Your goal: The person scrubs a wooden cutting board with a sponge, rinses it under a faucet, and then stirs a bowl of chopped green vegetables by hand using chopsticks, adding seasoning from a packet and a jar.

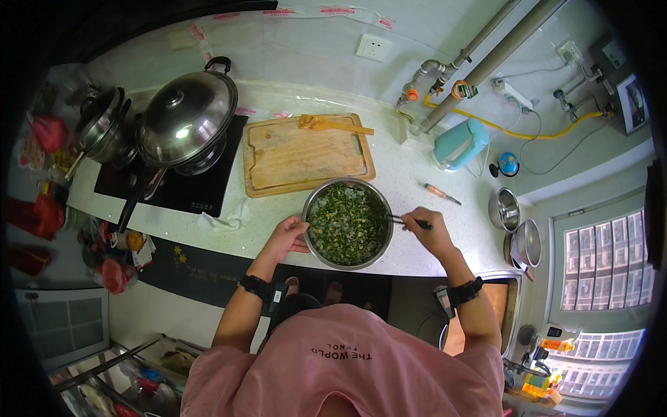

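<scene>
A round stainless steel bowl [386,245] stands near the counter's front edge, filled with a chopped green filling [344,224] that has pale and yellowish bits in it. My left hand [287,237] holds the bowl's left rim, thumb over the edge and fingers against the outer wall. In my right hand [428,232] is the dark handle of a utensil [397,219], which reaches over the right rim into the bowl. Its far end is hidden in the greens. Just behind the bowl lies a wooden cutting board [307,156] with a wooden spatula [333,125] across its far edge.
A lidded wok [190,114] sits on the black cooktop [208,195] at left, near a white cloth [224,219]. To the right are a small knife [443,194], a turquoise kettle [461,145], a small globe [507,164] and metal bowls [504,209]. A sink [513,307] is at front right.
</scene>
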The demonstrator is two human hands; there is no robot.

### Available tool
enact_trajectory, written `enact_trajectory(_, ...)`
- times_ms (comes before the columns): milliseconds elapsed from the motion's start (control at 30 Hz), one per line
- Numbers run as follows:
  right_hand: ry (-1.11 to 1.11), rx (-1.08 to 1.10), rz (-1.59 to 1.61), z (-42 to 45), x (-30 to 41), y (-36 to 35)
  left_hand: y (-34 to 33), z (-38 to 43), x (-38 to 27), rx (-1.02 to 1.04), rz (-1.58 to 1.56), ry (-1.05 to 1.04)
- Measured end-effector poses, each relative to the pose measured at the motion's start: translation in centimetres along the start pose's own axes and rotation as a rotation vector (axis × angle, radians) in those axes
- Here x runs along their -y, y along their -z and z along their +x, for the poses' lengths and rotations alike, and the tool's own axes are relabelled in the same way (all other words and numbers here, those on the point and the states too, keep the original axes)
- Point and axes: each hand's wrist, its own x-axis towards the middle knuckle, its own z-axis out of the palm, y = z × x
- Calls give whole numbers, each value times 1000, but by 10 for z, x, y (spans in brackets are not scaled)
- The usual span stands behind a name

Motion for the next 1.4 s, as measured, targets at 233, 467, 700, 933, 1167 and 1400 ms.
enact_trajectory(233,-213,42,258,-35,14,-45,2,2,3,23,-14,1)
enact_trajectory(467,-338,-176,579,-16,37,-53,4,2,3,18,-14,-3)
enact_trajectory(700,-220,-182,446,1,-6,-38,1,1,3,9,-17,-7)
enact_trajectory(933,-571,-86,649,-30,-37,-38,5,2,7,21,-24,-29)
enact_trajectory(1167,-604,-323,1020,-52,-45,-92,-1,0,4,5,-1,-14)
enact_trajectory(1400,-607,-459,1129,-39,-36,-87,1,-1,4,-22,15,-22)
